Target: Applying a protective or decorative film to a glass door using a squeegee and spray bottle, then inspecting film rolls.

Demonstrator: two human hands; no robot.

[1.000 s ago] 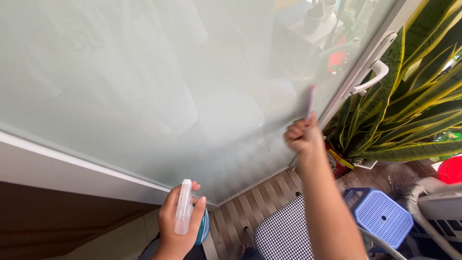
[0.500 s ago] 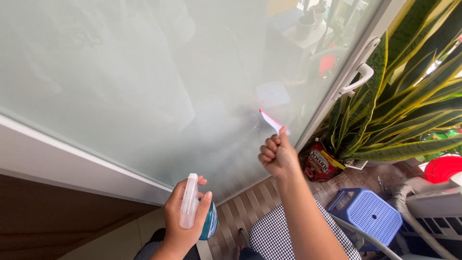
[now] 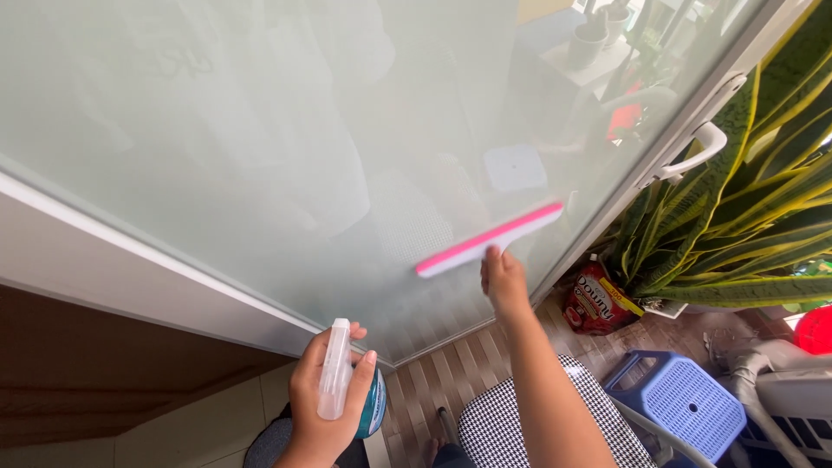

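My right hand point(image 3: 503, 282) grips the handle of a pink and white squeegee point(image 3: 490, 238). Its blade lies slanted against the frosted glass door point(image 3: 260, 147), low and right of the middle. My left hand point(image 3: 325, 403) is lower, near the bottom edge of the view, wrapped around a spray bottle point(image 3: 342, 386) with a clear trigger head and a teal body. The bottle is held upright, away from the glass.
A white door handle point(image 3: 693, 160) sits on the frame at right. A large striped-leaf plant point(image 3: 745, 217) stands beyond it, with a red bag point(image 3: 598, 299) at its base. A blue plastic stool point(image 3: 685, 403) and a checked seat cushion point(image 3: 511, 425) are on the slatted floor.
My right hand has come down the glass and to the left, and the squeegee has turned from nearly upright to a slanted, broadside position. The spray bottle has barely moved.
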